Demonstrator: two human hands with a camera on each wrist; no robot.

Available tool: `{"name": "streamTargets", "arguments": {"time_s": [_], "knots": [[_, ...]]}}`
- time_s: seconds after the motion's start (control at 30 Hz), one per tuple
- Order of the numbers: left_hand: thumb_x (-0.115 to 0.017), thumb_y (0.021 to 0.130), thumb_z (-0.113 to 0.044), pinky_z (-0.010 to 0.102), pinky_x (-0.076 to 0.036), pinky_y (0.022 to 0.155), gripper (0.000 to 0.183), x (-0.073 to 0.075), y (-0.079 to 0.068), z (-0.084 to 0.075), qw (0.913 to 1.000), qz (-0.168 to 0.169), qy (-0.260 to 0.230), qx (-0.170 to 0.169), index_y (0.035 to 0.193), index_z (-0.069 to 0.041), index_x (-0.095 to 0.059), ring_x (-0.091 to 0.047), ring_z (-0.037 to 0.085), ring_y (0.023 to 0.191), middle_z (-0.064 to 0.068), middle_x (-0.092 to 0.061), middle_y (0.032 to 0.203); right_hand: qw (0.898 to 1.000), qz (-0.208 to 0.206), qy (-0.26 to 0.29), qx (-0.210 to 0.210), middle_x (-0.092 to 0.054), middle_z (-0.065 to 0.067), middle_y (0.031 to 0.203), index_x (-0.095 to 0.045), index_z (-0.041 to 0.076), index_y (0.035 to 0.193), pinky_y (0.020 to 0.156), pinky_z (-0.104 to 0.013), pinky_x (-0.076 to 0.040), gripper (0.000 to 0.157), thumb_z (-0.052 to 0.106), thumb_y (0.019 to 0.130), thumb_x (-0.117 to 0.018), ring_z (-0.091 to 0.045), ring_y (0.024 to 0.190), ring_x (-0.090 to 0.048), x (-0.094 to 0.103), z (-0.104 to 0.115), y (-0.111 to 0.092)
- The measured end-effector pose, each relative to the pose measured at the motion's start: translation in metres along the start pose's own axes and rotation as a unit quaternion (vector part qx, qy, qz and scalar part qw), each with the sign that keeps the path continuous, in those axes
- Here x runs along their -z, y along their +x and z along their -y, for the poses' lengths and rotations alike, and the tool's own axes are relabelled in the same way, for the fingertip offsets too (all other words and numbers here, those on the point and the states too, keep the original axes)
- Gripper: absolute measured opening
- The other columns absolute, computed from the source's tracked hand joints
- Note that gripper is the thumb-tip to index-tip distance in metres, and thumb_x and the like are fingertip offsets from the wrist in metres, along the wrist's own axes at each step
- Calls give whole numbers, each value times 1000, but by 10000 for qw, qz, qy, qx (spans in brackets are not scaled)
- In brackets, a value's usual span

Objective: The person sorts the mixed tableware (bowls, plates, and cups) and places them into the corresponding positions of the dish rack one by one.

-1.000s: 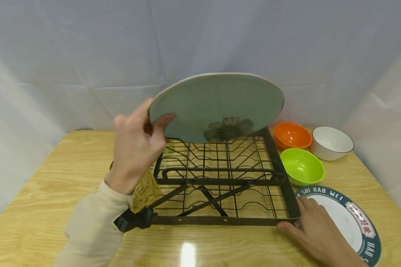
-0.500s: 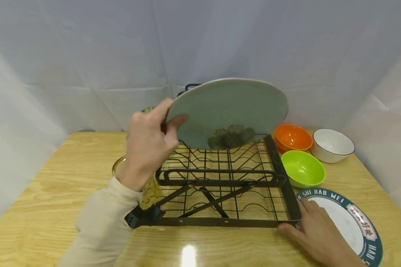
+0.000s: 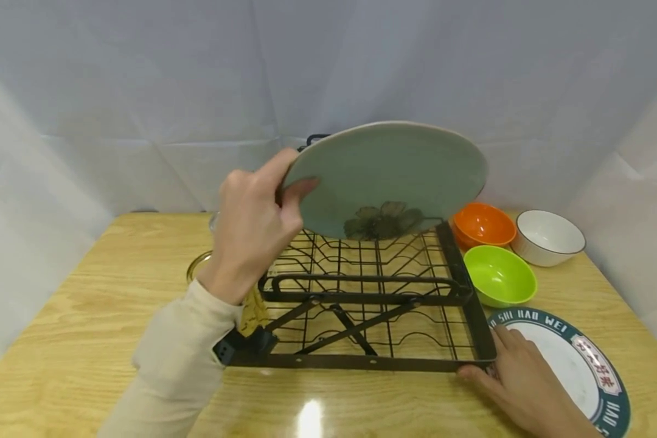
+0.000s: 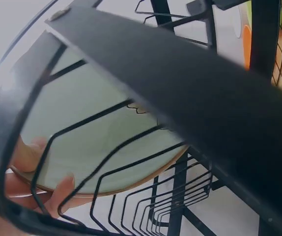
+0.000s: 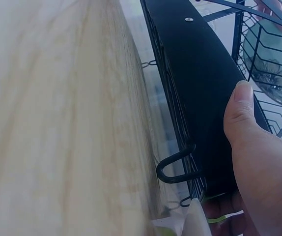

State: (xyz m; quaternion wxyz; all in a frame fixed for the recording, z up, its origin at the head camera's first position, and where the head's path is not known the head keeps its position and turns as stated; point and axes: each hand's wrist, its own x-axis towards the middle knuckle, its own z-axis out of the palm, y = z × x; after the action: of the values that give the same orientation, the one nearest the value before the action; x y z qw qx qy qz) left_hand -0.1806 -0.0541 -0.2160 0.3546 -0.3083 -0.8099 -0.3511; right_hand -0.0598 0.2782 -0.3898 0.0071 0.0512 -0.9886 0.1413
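A pale green plate with a dark flower print is held tilted up over the upper tier of a black wire dish rack. My left hand pinches its left edge, thumb on the face and fingers behind. Through the rack's bars in the left wrist view, the plate shows with the fingers at its rim. My right hand grips the rack's front right corner; in the right wrist view its thumb lies on the black frame.
Right of the rack stand an orange bowl, a lime green bowl and a white bowl. A white plate with a dark green lettered rim lies partly under my right hand. A yellow patterned thing shows behind my left wrist.
My left hand has carried the green plate to the right over the rack, lowering it a little and then raising it slightly. The right hand has stayed at the rack's corner.
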Motion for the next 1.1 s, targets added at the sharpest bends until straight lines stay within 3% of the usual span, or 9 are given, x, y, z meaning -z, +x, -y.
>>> {"name": "streamTargets", "arguments": {"time_s": [0.1, 0.37, 0.57, 0.8, 0.97, 1.1], "knots": [[-66, 89, -6, 27, -45, 41, 9, 1, 3, -2, 10000, 48, -10, -34, 97, -1, -67, -70, 23, 63, 16, -73, 90, 10000, 32, 14, -27, -58, -24, 120, -57, -4, 126, 93, -61, -40, 69, 55, 91, -58, -35, 101, -55, -1, 0, 0], [-60, 87, 4, 28, -52, 48, 11, 3, 19, -10, 9987, 108, 218, -440, 94, -2, -65, -71, 28, 68, 17, -72, 94, 9999, 103, 50, -87, -58, -23, 120, -56, -3, 128, 94, -61, -40, 69, 55, 91, -57, -33, 100, -54, -1, -2, -1], [-62, 87, 2, 29, -50, 46, 10, 3, 23, -8, 9996, 94, 94, -251, 96, 0, -67, -72, 28, 71, 16, -72, 94, 9998, 131, 90, -79, -57, -23, 121, -55, -3, 129, 95, -61, -39, 69, 55, 92, -56, -33, 101, -54, -1, -2, 0], [-60, 87, 3, 28, -43, 40, 10, 2, 26, -8, 9990, 110, 278, -346, 95, -1, -65, -69, 25, 60, 16, -72, 93, 10000, 18, 20, 44, -58, -24, 121, -60, 0, 125, 92, -62, -41, 64, 54, 91, -57, -35, 103, -56, -1, -1, -1], [-50, 78, 15, 29, -50, 45, 25, 3, 28, -8, 9987, 26, 368, -345, 91, 0, -64, -72, 28, 71, 15, -72, 95, 9999, -57, 29, 149, -59, -23, 120, -62, 3, 124, 91, -61, -42, 59, 53, 92, -58, -34, 103, -56, -2, -2, -1], [-50, 77, 16, 29, -42, 40, 25, 5, 28, -4, 9985, -108, 413, -349, 89, 0, -65, -70, 25, 62, 14, -72, 94, 9999, 11, 79, 90, -59, -23, 120, -62, 3, 124, 92, -62, -41, 59, 53, 92, -57, -34, 102, -56, -1, -2, -1]]}}
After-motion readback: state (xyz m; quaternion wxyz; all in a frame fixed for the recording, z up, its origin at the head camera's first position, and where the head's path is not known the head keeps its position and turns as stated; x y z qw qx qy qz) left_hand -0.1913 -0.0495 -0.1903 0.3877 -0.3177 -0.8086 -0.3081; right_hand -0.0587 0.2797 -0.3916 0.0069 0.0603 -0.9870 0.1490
